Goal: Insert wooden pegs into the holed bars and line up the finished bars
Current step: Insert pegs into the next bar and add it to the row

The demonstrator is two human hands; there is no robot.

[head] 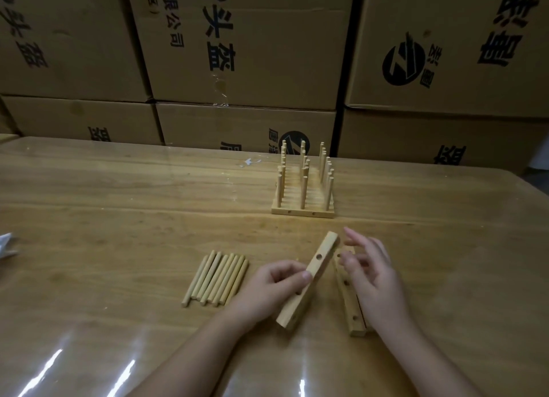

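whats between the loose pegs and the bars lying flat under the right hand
In the head view, the left hand lies between the loose pegs and the flat bars, gripping a holed bar.

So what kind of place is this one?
Likely a warehouse or packing workshop: stacked printed cartons behind, a film-covered table with loose pegs and pegged bars, and the left hand holding a bare bar.

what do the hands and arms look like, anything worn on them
Left hand and right hand are bare: no gloves, rings, watch or bracelet show. The forearms are bare too, with no sleeve in view down to the picture's edge. The left thumbnail looks short and unpainted.
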